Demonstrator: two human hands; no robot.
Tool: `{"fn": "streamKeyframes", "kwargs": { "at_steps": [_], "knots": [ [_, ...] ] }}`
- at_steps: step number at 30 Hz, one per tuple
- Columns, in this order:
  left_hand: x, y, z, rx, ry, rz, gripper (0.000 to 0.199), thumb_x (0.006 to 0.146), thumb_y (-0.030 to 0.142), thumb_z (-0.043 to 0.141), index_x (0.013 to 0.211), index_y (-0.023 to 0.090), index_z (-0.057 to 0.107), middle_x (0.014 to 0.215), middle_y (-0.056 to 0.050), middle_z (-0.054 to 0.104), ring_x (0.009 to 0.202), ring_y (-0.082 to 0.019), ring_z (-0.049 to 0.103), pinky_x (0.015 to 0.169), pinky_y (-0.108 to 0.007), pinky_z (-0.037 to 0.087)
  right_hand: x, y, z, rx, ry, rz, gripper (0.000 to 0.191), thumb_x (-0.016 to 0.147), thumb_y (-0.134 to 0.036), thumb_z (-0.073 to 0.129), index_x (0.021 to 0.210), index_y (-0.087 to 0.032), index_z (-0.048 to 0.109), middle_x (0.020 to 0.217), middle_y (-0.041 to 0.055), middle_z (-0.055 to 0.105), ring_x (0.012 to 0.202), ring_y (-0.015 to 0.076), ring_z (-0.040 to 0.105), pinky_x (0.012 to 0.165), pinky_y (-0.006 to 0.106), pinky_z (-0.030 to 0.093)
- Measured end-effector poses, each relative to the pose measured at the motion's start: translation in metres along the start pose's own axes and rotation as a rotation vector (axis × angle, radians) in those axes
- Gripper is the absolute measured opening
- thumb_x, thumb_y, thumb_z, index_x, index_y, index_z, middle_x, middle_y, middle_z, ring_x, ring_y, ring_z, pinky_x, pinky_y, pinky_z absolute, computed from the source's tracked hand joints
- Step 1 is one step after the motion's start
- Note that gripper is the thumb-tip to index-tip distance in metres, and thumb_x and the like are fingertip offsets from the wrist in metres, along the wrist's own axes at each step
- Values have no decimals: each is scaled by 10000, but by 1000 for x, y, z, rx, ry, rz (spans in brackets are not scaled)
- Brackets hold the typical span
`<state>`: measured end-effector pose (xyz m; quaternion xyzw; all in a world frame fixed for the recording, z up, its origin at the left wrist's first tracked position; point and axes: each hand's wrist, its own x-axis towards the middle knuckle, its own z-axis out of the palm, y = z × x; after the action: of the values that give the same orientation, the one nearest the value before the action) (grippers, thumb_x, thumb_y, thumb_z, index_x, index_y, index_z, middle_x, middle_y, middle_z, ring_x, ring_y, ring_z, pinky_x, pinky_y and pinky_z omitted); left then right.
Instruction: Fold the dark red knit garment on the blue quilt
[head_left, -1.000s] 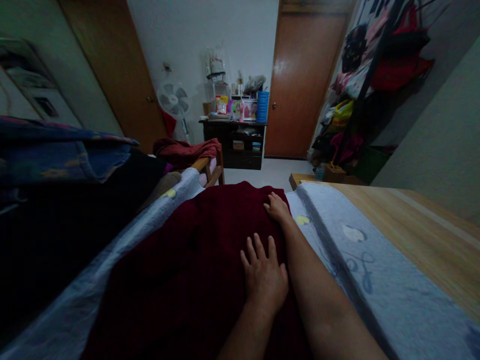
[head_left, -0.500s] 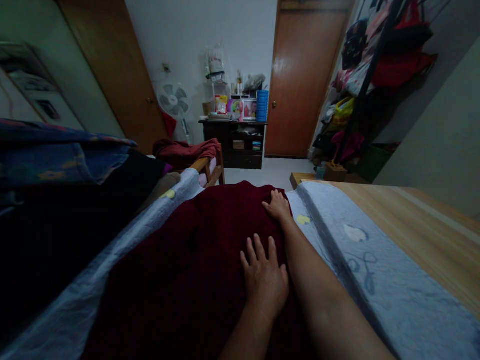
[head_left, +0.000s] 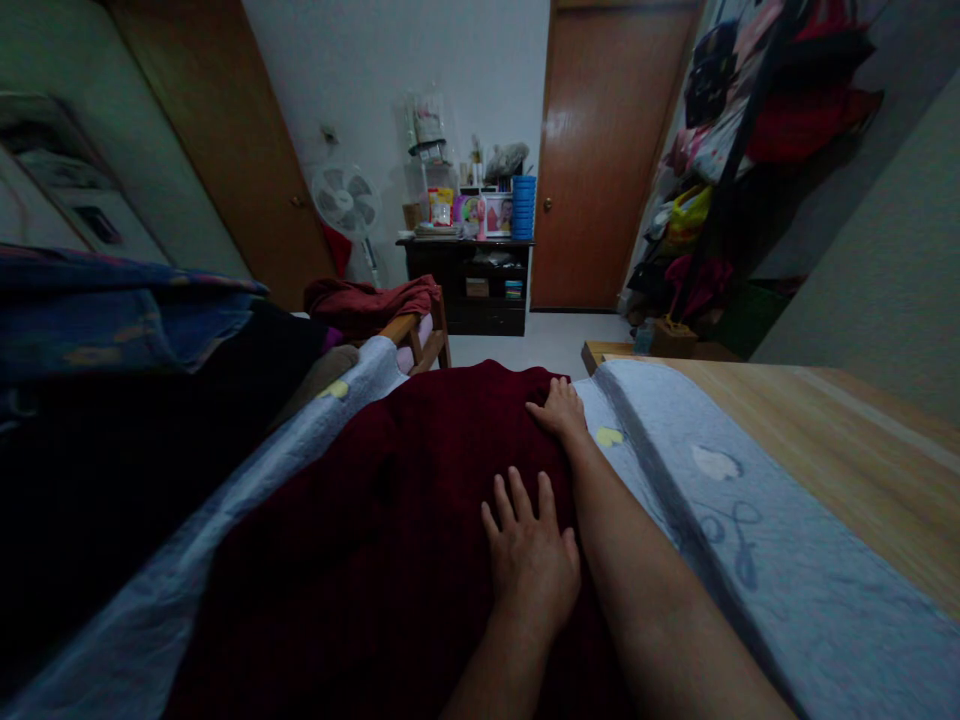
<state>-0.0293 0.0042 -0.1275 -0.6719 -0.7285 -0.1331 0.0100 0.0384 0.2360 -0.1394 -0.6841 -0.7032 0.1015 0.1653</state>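
Note:
A dark maroon cloth (head_left: 360, 520), perhaps a garment or a towel, lies spread out over a grey-blue bed sheet (head_left: 810, 540). My left hand (head_left: 529, 560) rests flat on the cloth, right of its middle, with fingers spread. Farther away, my right hand (head_left: 561, 408) lies on the cloth's far right corner, its fingers stretched and touching the edge. Neither hand grips the fabric. The sheet carries a yellow heart (head_left: 609, 437) and grey lettering close to my right forearm.
Bare wooden board (head_left: 847, 420) borders the sheet on the right. Dark clothes and a denim piece (head_left: 127, 325) are heaped at the left. A reddish cloth (head_left: 375, 297) hangs over a wooden rail. Beyond stand a fan (head_left: 346, 200), a black cabinet (head_left: 465, 318) and a door (head_left: 607, 160).
Both hands stay in nearly the same places on the maroon cloth, fingers still spread. The view has shifted very slightly.

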Motion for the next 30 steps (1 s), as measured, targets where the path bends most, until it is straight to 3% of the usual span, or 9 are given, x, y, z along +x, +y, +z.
{"fn": "streamKeyframes", "kwargs": {
  "at_steps": [11, 19, 21, 25, 30],
  "knots": [
    [1, 0, -1, -18, -13, -8, 673, 849, 469, 523, 1463, 258, 344, 1528, -163, 296, 1399, -397, 228, 1074, -615, 236, 0, -4, -6, 43, -11, 95, 857, 760, -623, 543, 1461, -196, 298, 1494, 204, 264, 1336, 403, 311, 1056, 509, 242],
    [0, 0, -3, -14, -14, -1, 681, 848, 474, 527, 1464, 253, 340, 1525, -168, 301, 1398, -396, 230, 1073, -619, 237, -8, -8, -10, -11, 54, 111, 932, 755, -602, 577, 1490, -172, 197, 1544, 213, 126, 1406, 433, 92, 1072, 579, 133],
    [0, 0, -3, -21, -21, -6, 679, 848, 471, 525, 1464, 253, 341, 1526, -171, 299, 1400, -398, 226, 1075, -619, 232, -11, -14, -16, -51, 100, 31, 827, 767, -536, 591, 1449, -176, 291, 1542, 192, 153, 1405, 408, 101, 1074, 571, 139],
    [1, 0, -3, -36, -30, -6, 676, 845, 469, 531, 1459, 248, 352, 1529, -189, 282, 1403, -405, 217, 1078, -615, 227, -18, -29, -31, -83, 89, -131, 480, 821, -384, 552, 1255, -180, 526, 1362, 175, 428, 1260, 344, 352, 1022, 473, 288],
    [2, -1, -2, -35, -19, -9, 674, 841, 476, 541, 1451, 249, 367, 1529, -193, 281, 1403, -410, 216, 1077, -615, 230, -24, -39, -35, -157, 132, -160, 336, 852, -249, 497, 1162, -150, 580, 1206, 182, 515, 1123, 307, 452, 924, 420, 385]
  ]
}}
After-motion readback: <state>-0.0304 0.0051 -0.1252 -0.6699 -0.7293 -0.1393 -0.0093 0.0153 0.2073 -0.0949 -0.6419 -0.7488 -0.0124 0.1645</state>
